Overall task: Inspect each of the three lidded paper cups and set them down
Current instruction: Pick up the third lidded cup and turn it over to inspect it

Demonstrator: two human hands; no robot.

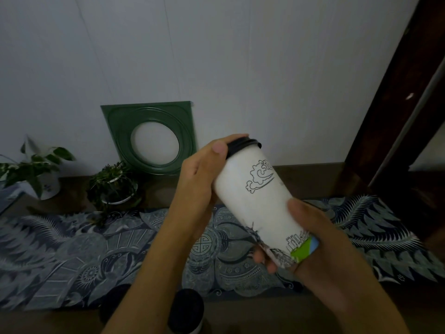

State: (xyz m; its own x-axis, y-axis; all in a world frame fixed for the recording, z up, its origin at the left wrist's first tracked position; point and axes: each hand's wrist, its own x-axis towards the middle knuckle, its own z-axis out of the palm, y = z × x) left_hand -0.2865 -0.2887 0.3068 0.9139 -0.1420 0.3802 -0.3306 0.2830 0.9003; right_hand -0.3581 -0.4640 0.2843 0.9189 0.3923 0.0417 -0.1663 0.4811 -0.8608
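Note:
I hold a tall white paper cup [257, 196] with a black lid, cloud line drawings and a green patch near its base, tilted with the lid leaning up and to the left, above the table. My left hand [199, 179] grips the top, thumb against the lid rim. My right hand [313, 239] wraps the base. Two more black-lidded cups stand near the front edge under my left forearm: one [185, 312] shows its lid and white rim, the other [115, 302] is dark and partly hidden.
A blue patterned cloth [72, 249] covers the wooden table. At the back left stand two potted plants [36, 174] [113, 186], and a green square frame [151, 138] leans on the white wall. Dark wooden furniture [397, 116] rises at the right.

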